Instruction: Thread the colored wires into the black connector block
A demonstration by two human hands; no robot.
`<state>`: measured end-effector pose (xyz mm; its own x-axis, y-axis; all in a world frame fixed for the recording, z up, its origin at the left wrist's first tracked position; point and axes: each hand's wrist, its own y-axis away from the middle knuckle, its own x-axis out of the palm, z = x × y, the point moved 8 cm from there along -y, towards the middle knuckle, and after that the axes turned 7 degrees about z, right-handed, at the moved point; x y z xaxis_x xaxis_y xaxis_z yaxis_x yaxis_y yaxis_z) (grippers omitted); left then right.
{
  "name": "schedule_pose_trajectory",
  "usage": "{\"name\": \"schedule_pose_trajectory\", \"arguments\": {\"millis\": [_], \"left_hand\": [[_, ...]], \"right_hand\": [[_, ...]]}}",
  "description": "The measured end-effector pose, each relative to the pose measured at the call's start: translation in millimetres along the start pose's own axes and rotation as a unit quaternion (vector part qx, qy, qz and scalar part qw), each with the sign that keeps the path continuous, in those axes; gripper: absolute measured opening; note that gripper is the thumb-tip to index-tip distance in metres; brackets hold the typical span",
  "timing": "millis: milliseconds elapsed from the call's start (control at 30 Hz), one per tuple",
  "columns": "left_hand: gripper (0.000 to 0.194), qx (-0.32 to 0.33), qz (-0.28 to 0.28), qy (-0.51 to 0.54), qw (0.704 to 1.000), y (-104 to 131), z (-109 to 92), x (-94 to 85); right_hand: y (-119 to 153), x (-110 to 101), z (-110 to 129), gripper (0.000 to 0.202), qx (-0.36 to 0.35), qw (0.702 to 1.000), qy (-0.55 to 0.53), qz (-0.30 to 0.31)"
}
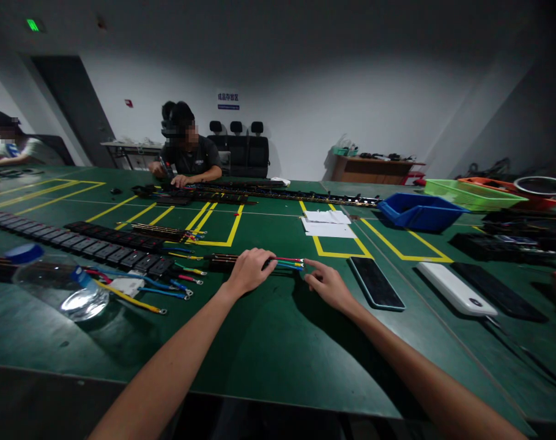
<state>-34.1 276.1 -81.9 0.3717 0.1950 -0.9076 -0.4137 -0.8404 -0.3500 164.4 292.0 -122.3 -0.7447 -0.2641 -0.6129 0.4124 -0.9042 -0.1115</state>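
Green table [278, 348]: spans my view, marked with yellow tape outlines, before a pale wall [314, 122] with a row of dark seats [248, 153] against it.
Wire bundle [222, 261]: lies across the table in front of me, between my hands; its dark part runs left, its red, yellow and blue leads [287, 261] point right, with metal terminals [301, 265] at their ends.
Left hand [252, 270]: narrow, fingers curled down around the bundle, with the leads coming out past the thumb side.
Right hand [327, 284]: holding nothing that I can see; index finger stretched to the terminals, the others loosely bent. I cannot tell whether the fingertip touches them.
Left side: I have a clear bottle [57, 287] lying tipped, near a long segmented strip [89, 241] with coloured leads.
Right side: phone [376, 283] beside my right forearm, then a white power bank [456, 289] with a cable attached.
Beyond: white papers [328, 223], a blue bin [419, 212], and a co-worker [192, 153] seated across the table, both forearms on it.
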Motion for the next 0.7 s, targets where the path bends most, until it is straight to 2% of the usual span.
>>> {"name": "schedule_pose_trajectory", "arguments": {"millis": [167, 333, 433, 533, 700], "left_hand": [[0.028, 0.001, 0.001, 0.007, 1.0, 0, -1, -0.7], [0.027, -0.001, 0.004, 0.002, 1.0, 0, -1, -1.1], [0.029, -0.003, 0.007, 0.004, 1.0, 0, -1, -0.4], [0.029, -0.003, 0.009, 0.005, 1.0, 0, 0, 0.1], [0.028, -0.003, 0.001, -0.002, 1.0, 0, 0, -1.0]], "right_hand": [[5, -8, 11, 0.063, -0.023, 0.999, -0.037, -0.031], [7, -5, 18, 0.078, -0.033, 0.995, -0.089, -0.011], [6, 4, 12, 0.088, 0.018, 0.991, -0.126, 0.031], [8, 14, 5, 0.095, 0.091, 0.974, -0.196, 0.074], [11, 14, 5, 0.08, 0.128, 0.96, -0.24, 0.073]]}}
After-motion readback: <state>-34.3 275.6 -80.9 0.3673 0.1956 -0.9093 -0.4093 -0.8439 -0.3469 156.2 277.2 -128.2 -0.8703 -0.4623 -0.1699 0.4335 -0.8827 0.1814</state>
